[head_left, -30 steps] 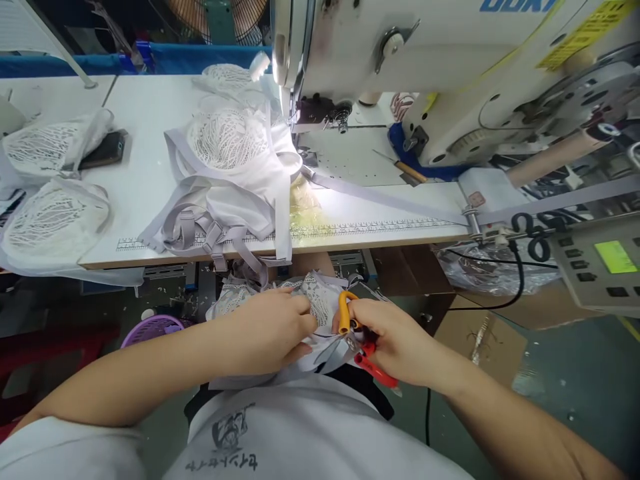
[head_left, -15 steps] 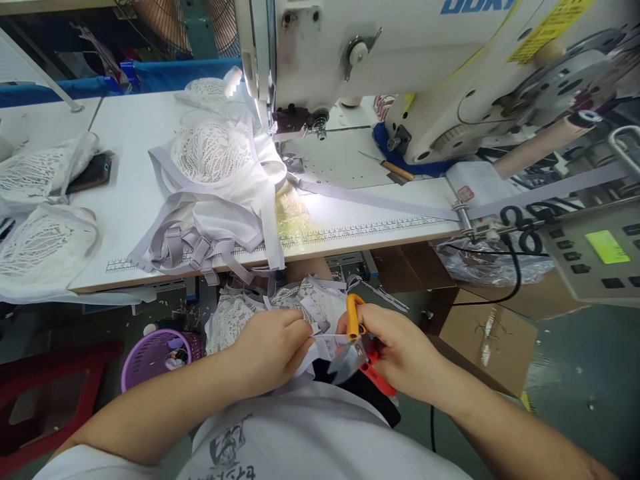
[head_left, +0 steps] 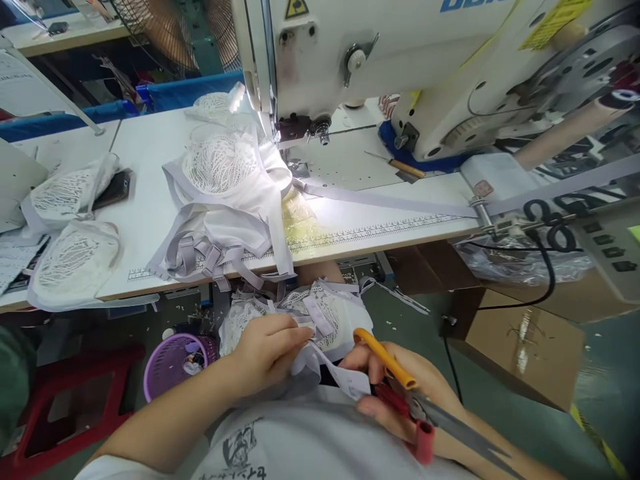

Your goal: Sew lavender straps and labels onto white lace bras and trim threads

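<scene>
Over the lap lies a white lace bra (head_left: 345,320). My left hand (head_left: 273,347) is closed on its near edge, fingertips pinched on the fabric. My right hand (head_left: 400,380) is closed around scissors with orange and red handles (head_left: 385,357), whose blades point down to the right, away from the bra. Near the right fingertips is a small white label (head_left: 353,382) joined to a narrow strip that runs toward my left hand. Another white bra with grey straps (head_left: 225,200) rests on the sewing table beside the machine's needle area.
The sewing machine (head_left: 400,47) stands over the white table (head_left: 145,153). More lace cups (head_left: 77,257) and a phone (head_left: 116,189) are at the left. A purple basket (head_left: 163,373), red stool (head_left: 83,387) and cardboard box (head_left: 525,347) sit below.
The scissors have turned in my right hand, their blades swinging from lower left to lower right. The white label now shows between the hands. The camera view has shifted left.
</scene>
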Tool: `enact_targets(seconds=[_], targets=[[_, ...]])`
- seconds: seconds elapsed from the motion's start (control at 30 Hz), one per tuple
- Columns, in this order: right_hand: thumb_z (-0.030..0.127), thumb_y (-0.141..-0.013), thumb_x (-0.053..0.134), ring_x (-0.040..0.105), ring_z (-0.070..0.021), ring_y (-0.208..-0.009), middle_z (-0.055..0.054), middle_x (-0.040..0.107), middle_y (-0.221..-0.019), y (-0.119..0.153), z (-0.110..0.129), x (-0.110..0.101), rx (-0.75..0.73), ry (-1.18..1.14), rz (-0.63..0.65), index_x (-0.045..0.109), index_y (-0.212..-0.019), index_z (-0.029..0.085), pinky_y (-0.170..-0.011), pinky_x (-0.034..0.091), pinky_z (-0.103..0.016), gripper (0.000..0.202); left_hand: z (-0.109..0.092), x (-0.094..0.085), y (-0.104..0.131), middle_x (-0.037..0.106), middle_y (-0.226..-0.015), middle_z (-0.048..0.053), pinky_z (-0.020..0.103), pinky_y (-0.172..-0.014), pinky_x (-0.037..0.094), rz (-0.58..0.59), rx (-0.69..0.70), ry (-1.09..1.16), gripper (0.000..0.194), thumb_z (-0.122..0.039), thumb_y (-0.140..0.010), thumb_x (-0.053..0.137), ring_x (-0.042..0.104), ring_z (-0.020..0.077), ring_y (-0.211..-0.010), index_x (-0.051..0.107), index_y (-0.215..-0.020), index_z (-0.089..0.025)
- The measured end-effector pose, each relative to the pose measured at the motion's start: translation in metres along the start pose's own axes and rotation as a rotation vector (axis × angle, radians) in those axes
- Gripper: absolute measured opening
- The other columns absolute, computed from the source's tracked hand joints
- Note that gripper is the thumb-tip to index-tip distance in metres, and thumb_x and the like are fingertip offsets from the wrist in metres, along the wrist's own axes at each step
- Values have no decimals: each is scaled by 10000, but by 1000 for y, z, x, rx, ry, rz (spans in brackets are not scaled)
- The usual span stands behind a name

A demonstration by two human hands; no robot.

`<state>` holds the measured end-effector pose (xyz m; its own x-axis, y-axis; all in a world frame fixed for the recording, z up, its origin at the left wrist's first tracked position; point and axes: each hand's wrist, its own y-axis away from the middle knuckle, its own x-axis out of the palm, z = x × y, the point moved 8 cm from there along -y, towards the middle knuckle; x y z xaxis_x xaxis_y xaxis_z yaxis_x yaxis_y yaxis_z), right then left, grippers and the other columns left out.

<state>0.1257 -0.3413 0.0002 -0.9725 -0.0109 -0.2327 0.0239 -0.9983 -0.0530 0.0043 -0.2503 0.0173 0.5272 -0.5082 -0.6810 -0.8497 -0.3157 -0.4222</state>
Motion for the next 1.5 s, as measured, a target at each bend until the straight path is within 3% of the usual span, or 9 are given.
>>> enact_targets(seconds=[0.33,0.53,0.63,0.73,0.87,1.03,1.17,1.33,1.5], targets=[[273,-682,732,654,-234,-856,-66,701,-960,-16,26,14,-92,-62,82,529,-773,248,-758,520,-333,224,29,-23,14,649,-781,72,281,-639,498,-236,-306,370,142,-255,-866,521,613,163,-726,643,-849,-184],[203,-631,740,644,-222,-840,-71,666,-955,-30,18,11,-146,32,-218,521,-923,243,-709,531,-313,367,59,-14,49,681,-769,65,271,-615,510,-364,-618,617,163,-332,-785,640,626,169,-692,663,-801,-172],[268,-592,770,628,-254,-901,-101,638,-1021,-39,2,12,-47,18,-312,486,-958,232,-720,533,-352,464,61,-11,55,680,-765,66,268,-607,507,-368,-703,649,221,-383,-773,650,618,164,-680,675,-810,-167],[312,-614,736,631,-255,-873,-109,629,-1037,-49,-9,15,63,-92,-287,473,-946,223,-710,537,-378,433,58,-11,52,685,-750,73,284,-608,509,-358,-757,627,289,-437,-760,650,616,174,-666,679,-830,-158],[302,-710,651,634,-219,-742,-47,656,-812,-55,-13,18,131,-201,-198,506,-901,211,-615,541,-333,256,52,-9,44,684,-755,70,292,-643,508,-341,-809,630,282,-422,-753,655,618,182,-696,683,-822,-149],[336,-721,656,624,-192,-644,-24,666,-749,-57,-13,9,151,-277,-246,533,-918,215,-591,548,-328,262,48,-3,36,652,-691,42,242,-572,469,-296,-854,663,306,-443,-743,651,571,141,-616,656,-771,-139],[367,-741,652,662,-208,-699,-41,698,-819,-56,-17,5,163,-370,-269,538,-964,220,-633,565,-337,290,40,-6,23,659,-751,58,252,-612,472,-202,-741,432,229,-358,-817,565,587,147,-662,629,-812,-138],[321,-769,636,653,-253,-870,-83,679,-985,-40,-36,-9,100,-212,-310,534,-1006,235,-751,558,-392,273,8,-13,-2,675,-777,48,245,-647,478,-162,-305,34,100,-153,-833,504,615,145,-704,601,-848,-170],[232,-839,537,601,-265,-977,-76,654,-1048,-11,-28,-34,-78,-121,-273,476,-781,255,-808,515,-469,87,-14,-10,-6,674,-820,79,282,-645,465,-185,-5,-94,196,-81,-837,458,592,165,-718,565,-976,-167]])
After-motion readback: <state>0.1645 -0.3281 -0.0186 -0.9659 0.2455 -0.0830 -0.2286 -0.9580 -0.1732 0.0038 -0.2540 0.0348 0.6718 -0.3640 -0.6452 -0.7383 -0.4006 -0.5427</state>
